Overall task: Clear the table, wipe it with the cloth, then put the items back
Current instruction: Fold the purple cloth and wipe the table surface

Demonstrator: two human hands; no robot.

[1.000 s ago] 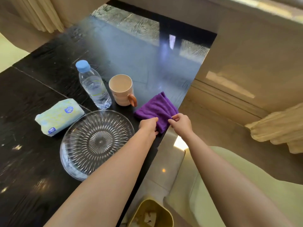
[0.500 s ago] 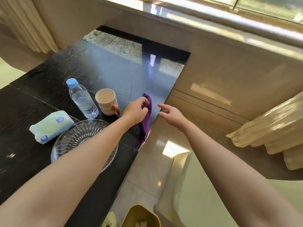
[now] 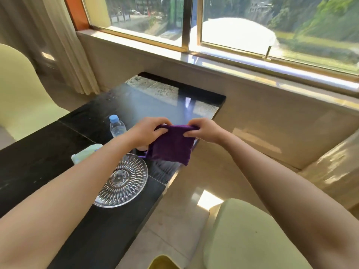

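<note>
A purple cloth (image 3: 171, 146) hangs in the air above the right edge of the black table (image 3: 38, 152). My left hand (image 3: 149, 130) grips its upper left corner and my right hand (image 3: 206, 130) grips its upper right corner. On the table stand a water bottle with a blue cap (image 3: 117, 126), a clear ribbed glass plate (image 3: 124, 181) and a pale green tissue pack (image 3: 85, 153), partly covered by my left forearm. The cup is hidden behind my left hand and the cloth.
A pale yellow chair (image 3: 21, 98) stands at the far left and another chair seat (image 3: 252, 235) lies at lower right. A windowsill (image 3: 233, 61) and wall run behind the table. Curtains (image 3: 64, 45) hang at the back left. A yellow bin rim (image 3: 163, 262) shows at the bottom.
The cloth has gone from lying on the table to hanging lifted between both hands. My right hand has taken hold of it. The camera view has tilted up towards the window.
</note>
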